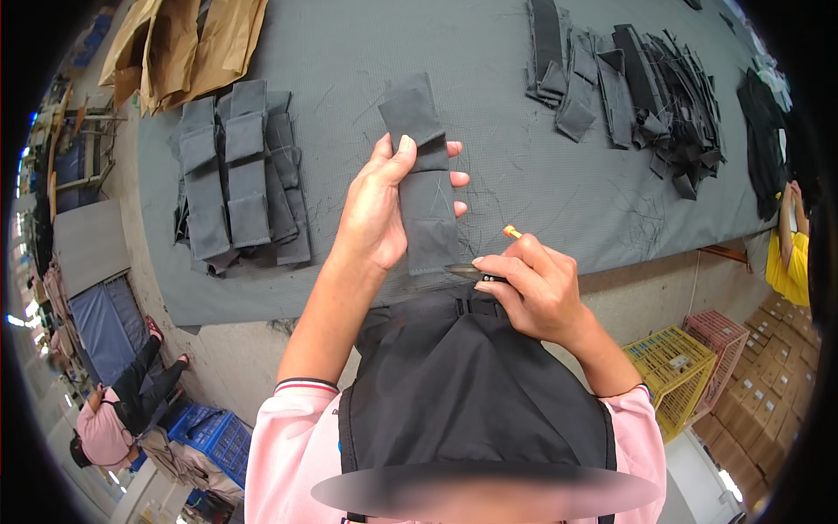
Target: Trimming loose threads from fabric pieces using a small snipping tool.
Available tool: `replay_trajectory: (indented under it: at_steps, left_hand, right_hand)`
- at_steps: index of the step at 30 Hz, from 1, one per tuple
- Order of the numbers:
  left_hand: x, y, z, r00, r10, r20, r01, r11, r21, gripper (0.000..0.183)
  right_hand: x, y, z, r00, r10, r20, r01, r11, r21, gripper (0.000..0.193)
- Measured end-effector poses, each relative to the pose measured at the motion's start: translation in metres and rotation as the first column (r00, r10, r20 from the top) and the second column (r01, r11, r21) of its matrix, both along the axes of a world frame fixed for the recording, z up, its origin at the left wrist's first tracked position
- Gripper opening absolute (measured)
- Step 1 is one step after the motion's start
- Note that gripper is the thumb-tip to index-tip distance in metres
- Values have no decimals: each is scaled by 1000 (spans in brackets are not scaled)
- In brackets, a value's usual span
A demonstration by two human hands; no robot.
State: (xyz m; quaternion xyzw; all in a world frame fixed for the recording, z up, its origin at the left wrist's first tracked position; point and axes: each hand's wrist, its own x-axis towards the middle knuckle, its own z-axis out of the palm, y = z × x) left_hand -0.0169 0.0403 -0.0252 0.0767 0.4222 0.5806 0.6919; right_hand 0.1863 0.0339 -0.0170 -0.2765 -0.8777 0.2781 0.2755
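My left hand (378,196) is closed on a dark grey sewn fabric strip (429,210), thumb on top and fingertips showing past its right edge. The strip has a folded flap near its upper part, and a loose pale thread lies across it. In my right hand (539,288) is a pair of thread snips (471,272), their blades pointing left at the strip's lower corner. Whether the blades touch the cloth I cannot tell. A yellow and orange end (512,231) sticks up above my right fingers.
Stacked grey fabric strips (236,175) lie left on the grey-covered table (349,70), with brown paper (188,44) behind. More dark strips (646,96) are piled right, and thread scraps are scattered about. Yellow crate (668,371) and blue crate (209,441) stand below; other people are at both sides.
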Motion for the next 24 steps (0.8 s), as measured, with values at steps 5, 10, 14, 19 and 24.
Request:
replay_trajectory:
  at_steps: [5, 10, 14, 19, 24]
  left_hand:
    - [-1, 0, 0, 1000, -2, 9, 2, 1000, -23, 30]
    - [1, 0, -3, 999, -36, 31, 36, 999, -4, 30]
    - [-3, -1, -2, 999, -29, 15, 30, 999, -19, 30]
    - [-2, 2, 1, 999, -38, -25, 38, 999, -35, 29]
    - [0, 1, 1, 999, -43, -4, 43, 999, 4, 30]
  right_hand:
    - [-2, 0, -5, 1000, 7, -27, -9, 998, -70, 31]
    - [-6, -3, -7, 999, 11, -37, -15, 995, -94, 30]
    - [-2, -3, -10, 996, -10, -88, 8, 1000, -15, 30]
    - [4, -5, -1, 996, -54, -71, 56, 998, 20, 33]
    - [0, -5, -1, 1000, -9, -24, 9, 1000, 7, 32]
